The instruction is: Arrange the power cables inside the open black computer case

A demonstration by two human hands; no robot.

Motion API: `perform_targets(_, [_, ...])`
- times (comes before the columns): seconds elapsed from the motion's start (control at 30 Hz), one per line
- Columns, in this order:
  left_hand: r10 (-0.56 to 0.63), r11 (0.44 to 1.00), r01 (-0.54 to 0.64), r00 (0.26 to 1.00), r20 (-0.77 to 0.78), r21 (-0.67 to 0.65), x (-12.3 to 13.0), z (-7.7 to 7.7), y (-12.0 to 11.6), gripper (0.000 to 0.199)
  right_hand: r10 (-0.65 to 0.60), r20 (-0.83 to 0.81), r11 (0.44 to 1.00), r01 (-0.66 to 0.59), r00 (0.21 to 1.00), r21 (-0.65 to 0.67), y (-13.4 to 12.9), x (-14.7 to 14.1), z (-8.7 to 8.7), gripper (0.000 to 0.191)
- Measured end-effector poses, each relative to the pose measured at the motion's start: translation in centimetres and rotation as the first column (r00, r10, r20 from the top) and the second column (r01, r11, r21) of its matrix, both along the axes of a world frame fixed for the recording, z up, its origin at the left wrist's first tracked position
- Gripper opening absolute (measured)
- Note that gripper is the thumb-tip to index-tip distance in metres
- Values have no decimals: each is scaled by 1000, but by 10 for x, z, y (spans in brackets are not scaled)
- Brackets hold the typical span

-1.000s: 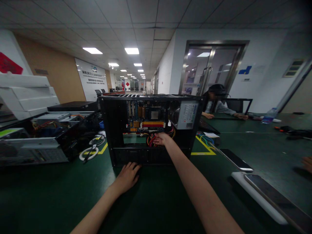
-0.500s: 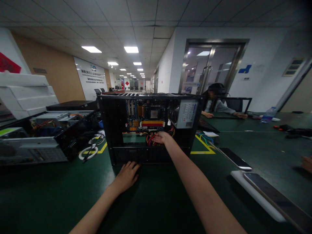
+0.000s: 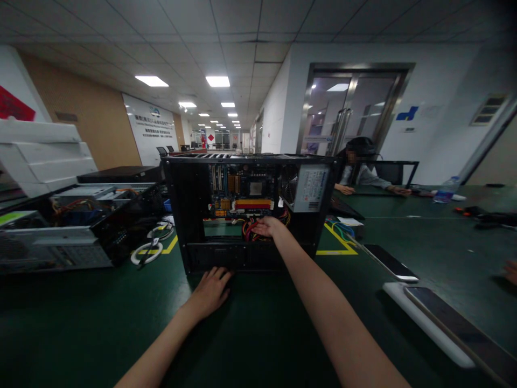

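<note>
In front of me a black computer case (image 3: 218,257) stands upright on the green table, its side open. Inside it are a motherboard (image 3: 226,186) and, at the upper right, a silver power supply (image 3: 311,188). My right hand (image 3: 266,227) reaches into the lower part of the case, its fingers closed around a bundle of red, yellow and black cables (image 3: 248,230). My left hand (image 3: 212,291) lies on the table with its fingers stretched out, their tips at the case's bottom edge. It holds nothing.
On the left lies another opened computer case (image 3: 81,237), with a coiled white cable (image 3: 146,254) beside it. Phones (image 3: 390,262) and a white slab (image 3: 424,323) lie to the right. Across the table a person sits by a black frame (image 3: 414,172) and a water bottle (image 3: 446,189). Another hand (image 3: 511,271) shows at the right edge.
</note>
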State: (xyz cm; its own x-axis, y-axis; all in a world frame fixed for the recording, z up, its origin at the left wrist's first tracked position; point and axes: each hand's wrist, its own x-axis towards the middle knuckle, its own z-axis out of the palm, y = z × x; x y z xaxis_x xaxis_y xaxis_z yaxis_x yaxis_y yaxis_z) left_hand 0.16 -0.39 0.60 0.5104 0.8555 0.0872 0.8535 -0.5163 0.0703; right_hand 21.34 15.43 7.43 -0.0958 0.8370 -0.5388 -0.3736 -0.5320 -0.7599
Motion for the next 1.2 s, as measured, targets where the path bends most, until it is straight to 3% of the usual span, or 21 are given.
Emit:
perform_targets(0.5, [-31, 999, 31, 999, 21, 23, 0, 1, -1, 42, 21, 28, 999, -22, 999, 27, -4, -2, 2, 11])
perform_targets(0.77, [-15, 1000, 15, 1000, 10, 1, 0, 1, 0, 43, 107, 39, 991, -110, 993, 74, -8, 0, 0, 11])
perform_targets(0.97, [-17, 1000, 16, 1000, 8, 8, 0, 3, -1, 45, 177, 152, 981, -186, 972, 48, -18, 0, 4, 7])
perform_targets(1.03, [-16, 1000, 15, 1000, 17, 4, 0, 3, -2, 45, 108, 239, 989, -128, 965, 70, -20, -1, 4, 6])
perform_targets(1.1, [-13, 1000, 13, 1000, 27, -6, 0, 4, -2, 45, -38, 329, 988, -13, 943, 152, -20, 0, 3, 7])
perform_targets(1.2, [-10, 1000, 10, 999, 35, -13, -1, 4, -2, 45, -280, 432, 939, 150, 857, 311, -18, 1, 0, 9])
